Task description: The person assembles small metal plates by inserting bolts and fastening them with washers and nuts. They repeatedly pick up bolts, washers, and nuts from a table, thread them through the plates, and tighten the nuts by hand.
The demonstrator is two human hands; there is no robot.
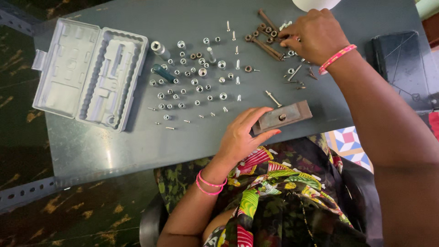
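Observation:
My left hand (241,133) grips the left end of a flat rusty metal block (284,116) with a hole in its middle, which lies near the grey table's front edge. My right hand (314,35) reaches to the far right of the table. Its fingertips pinch into a small heap of rusty bolts and nuts (265,40), closed on one bolt's end. A silver bolt (273,98) lies just behind the block. Both wrists wear pink bracelets.
An open grey plastic tool case (91,73) lies at the left of the grey table (114,146). Several chrome sockets (199,73) and small screws are spread in rows across the middle. A dark flat case (400,59) sits at the right, a white round object (315,3) at the far edge.

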